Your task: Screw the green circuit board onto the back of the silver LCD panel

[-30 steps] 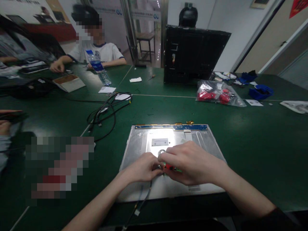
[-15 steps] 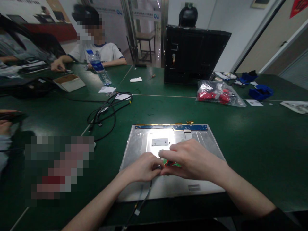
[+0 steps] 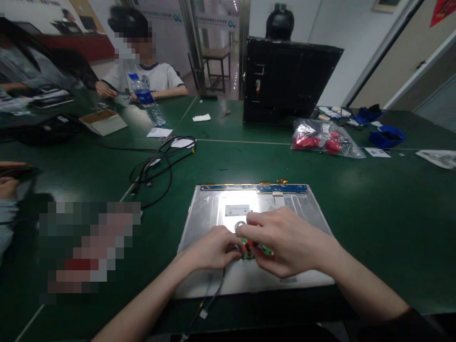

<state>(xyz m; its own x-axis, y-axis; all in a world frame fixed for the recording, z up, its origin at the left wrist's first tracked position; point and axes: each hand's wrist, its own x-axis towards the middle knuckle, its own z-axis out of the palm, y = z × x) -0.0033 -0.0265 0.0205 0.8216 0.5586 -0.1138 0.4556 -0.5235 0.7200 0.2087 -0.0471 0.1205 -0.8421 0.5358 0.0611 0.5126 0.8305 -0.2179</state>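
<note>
A silver display panel [image 3: 199, 223] lies back side up on the table, with a blue circuit strip [image 3: 285, 189] along its far edge. My left hand [image 3: 215, 248] rests on its middle, fingers curled in a pinch beside a small green circuit board [image 3: 265, 249]; what they grip is hidden. From beneath that hand a thin dark cable [image 3: 221, 282] runs toward me. My right hand [image 3: 285, 240] bends over the board, its fingers curled around a small red and black piece [image 3: 248, 246] that they mostly cover. Near its index fingertip shows a round silver disc [image 3: 240, 226].
Coiled black cables [image 3: 156, 166] lie left of the panel. Beyond stand a large black screen [image 3: 288, 80] and a water bottle [image 3: 146, 97], with a clear bag [image 3: 326, 137] of red pieces. A person [image 3: 149, 80] sits across the table; another person's hand [image 3: 7, 187] is at far left.
My right thumb has shifted toward me and away from my left fingers, uncovering more of the green board. My left hand stays in place. The person across has drawn one hand back.
</note>
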